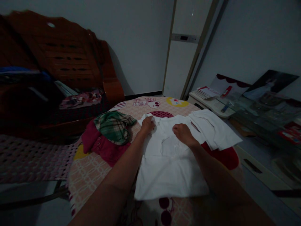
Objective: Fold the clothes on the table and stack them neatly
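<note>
A white garment (169, 175) lies spread on the round table, its lower edge toward me and some creases across the middle. At its far left part my left hand (148, 124) is closed, fingers pinching the cloth. My right hand (183, 133), also closed with curled fingers, rests at the upper right part of the same garment and grips its fabric. Just right of it lies another folded white cloth (216, 128), touching or overlapping the garment. The exact cut of the white garment cannot be made out in the dim light.
A green plaid cloth (114, 125) and a crimson garment (101, 144) are heaped at the left of the patterned tablecloth (89, 169). A woven chair (35, 157) stands left, a wooden bench (68, 59) behind. To the right is a glass-topped cabinet (249, 116) with papers and a picture.
</note>
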A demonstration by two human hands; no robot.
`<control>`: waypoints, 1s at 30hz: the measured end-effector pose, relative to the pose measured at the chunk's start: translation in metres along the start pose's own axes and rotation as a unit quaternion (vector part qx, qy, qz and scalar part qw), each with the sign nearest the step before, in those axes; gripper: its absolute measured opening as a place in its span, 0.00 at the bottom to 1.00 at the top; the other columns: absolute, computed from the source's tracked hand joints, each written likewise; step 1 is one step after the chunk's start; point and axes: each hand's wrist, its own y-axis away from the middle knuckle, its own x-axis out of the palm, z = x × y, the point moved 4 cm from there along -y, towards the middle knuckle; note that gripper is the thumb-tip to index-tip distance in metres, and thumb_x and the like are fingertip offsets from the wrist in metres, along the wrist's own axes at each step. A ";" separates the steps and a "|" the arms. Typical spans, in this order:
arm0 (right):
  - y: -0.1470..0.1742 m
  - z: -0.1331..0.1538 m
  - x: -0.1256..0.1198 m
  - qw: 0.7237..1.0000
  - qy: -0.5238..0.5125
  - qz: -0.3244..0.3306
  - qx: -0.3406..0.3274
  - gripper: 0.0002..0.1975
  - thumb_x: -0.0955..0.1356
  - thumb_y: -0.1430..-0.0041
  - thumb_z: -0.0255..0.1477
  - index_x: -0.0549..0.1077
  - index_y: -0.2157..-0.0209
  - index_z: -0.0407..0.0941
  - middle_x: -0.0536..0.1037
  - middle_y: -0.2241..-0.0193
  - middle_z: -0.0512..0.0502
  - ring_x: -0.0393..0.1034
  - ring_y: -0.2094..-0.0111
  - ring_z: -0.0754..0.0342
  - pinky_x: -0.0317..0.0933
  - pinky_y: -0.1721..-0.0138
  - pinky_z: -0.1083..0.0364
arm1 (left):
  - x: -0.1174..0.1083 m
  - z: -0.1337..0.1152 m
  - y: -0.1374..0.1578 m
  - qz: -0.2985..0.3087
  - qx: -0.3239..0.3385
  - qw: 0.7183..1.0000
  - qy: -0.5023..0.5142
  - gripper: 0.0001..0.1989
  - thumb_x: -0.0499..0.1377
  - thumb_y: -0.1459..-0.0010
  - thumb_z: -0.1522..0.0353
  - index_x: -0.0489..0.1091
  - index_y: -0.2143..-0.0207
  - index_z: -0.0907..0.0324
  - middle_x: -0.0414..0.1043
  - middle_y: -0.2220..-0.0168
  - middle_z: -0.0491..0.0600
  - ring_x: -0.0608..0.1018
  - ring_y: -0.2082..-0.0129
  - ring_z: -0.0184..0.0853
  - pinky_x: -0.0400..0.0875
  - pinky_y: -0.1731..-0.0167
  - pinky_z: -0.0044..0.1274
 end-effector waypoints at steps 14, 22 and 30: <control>-0.007 0.011 0.045 0.999 -0.037 0.006 0.022 0.10 0.67 0.36 0.34 0.77 0.65 0.44 0.82 0.64 0.42 0.74 0.61 0.51 0.58 0.64 0.57 | 0.000 0.009 -0.006 -0.025 -0.024 0.998 0.061 0.15 0.54 0.46 0.75 0.76 0.58 0.61 0.75 0.76 0.47 0.77 0.77 0.32 0.71 0.71 0.23; -0.007 0.013 0.044 0.994 -0.105 -0.006 0.012 0.06 0.67 0.43 0.28 0.76 0.72 0.44 0.81 0.69 0.44 0.72 0.66 0.53 0.58 0.65 0.57 | -0.011 -0.008 -0.003 -0.002 0.028 0.997 0.075 0.13 0.53 0.46 0.73 0.77 0.63 0.63 0.73 0.78 0.46 0.76 0.76 0.32 0.70 0.70 0.22; -0.001 0.004 0.034 0.900 -0.430 0.068 0.013 0.11 0.69 0.52 0.36 0.68 0.79 0.44 0.66 0.86 0.55 0.58 0.83 0.61 0.50 0.81 0.60 | 0.004 -0.059 0.014 0.087 0.223 0.966 0.101 0.12 0.54 0.42 0.72 0.76 0.60 0.61 0.80 0.60 0.50 0.79 0.59 0.36 0.71 0.55 0.24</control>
